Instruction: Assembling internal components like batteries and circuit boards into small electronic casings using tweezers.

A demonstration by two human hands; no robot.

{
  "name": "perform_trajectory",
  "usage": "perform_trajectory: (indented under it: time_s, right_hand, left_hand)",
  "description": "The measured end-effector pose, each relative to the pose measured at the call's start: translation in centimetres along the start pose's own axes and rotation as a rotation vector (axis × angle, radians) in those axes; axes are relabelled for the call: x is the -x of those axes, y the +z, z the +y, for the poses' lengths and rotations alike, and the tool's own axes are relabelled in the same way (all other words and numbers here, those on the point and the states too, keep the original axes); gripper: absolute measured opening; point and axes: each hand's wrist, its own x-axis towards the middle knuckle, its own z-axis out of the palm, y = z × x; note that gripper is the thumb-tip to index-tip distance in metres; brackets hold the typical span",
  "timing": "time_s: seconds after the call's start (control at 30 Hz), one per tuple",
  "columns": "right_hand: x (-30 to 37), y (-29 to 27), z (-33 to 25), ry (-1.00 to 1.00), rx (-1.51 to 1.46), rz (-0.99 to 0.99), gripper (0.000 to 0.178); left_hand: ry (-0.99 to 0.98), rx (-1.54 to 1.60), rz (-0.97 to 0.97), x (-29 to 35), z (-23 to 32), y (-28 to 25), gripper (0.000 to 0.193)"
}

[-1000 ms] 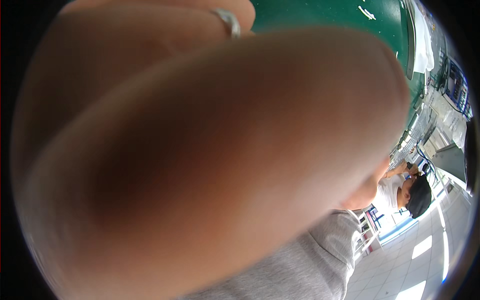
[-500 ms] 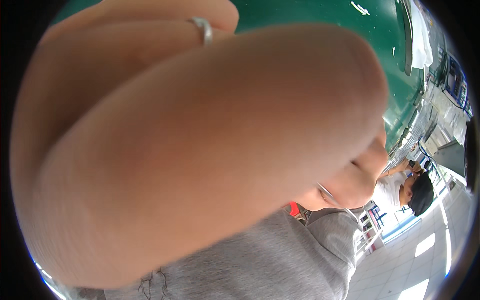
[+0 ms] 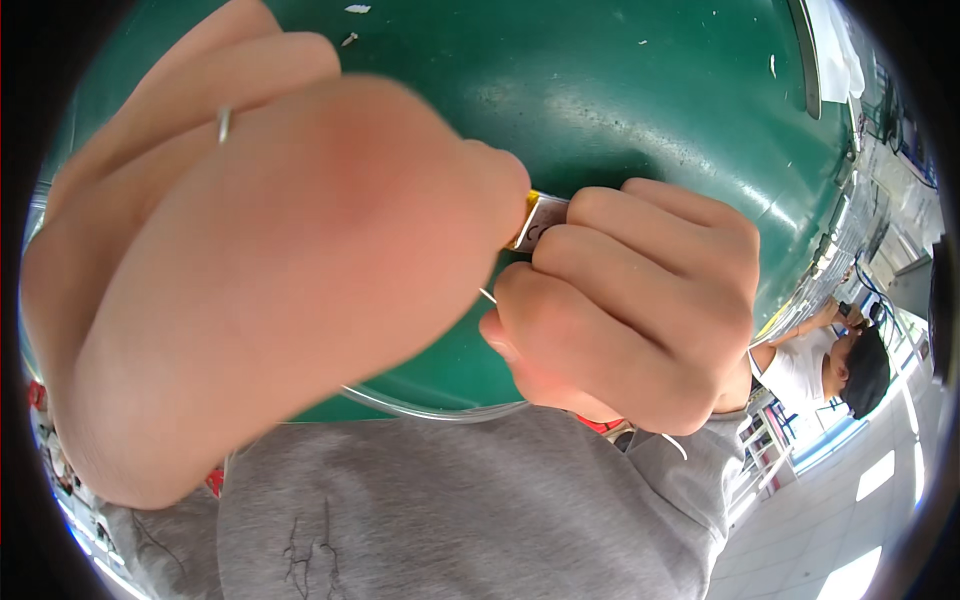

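Note:
My left hand (image 3: pixel 270 270), large and close, wears a thin ring; its fingers are closed, with the thumb tip pressed to one end of a small flat silver block with yellow tape (image 3: pixel 543 220), which looks like a pouch battery cell. My right hand (image 3: pixel 640 300) is curled around the block's other end, so only a short middle piece shows between the two hands. A thin white wire (image 3: pixel 487 295) pokes out between them. Another white strand (image 3: pixel 677 447) sticks out below my right hand. Most of the block is hidden by fingers.
Beneath my hands lies a glossy green work surface (image 3: pixel 450 80) with small white scraps (image 3: pixel 357 9). A dark-edged strip and white sheet (image 3: pixel 838 60) are at the upper right. On the far right a person in a white top and dark cap (image 3: pixel 805 365) holds something dark.
My left hand has drawn back from the camera and to the left. My right hand, mostly covered before, now shows fully, with the silver block visible between both hands.

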Motion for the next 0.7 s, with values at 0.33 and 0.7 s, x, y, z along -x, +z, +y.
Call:
perform_trajectory:
  time_s: [0.33,0.7]
  right_hand:
    - [0.3,0.0,0.2,-0.158,0.127,-0.043,0.02]
    - [0.3,0.8,0.2,-0.16,0.129,0.037,0.019]
  left_hand:
    - [-0.031,0.03,-0.021,0.2,0.1,-0.3,0.065]
    - [-0.037,0.029,-0.052,0.4,0.1,-0.4,0.065]
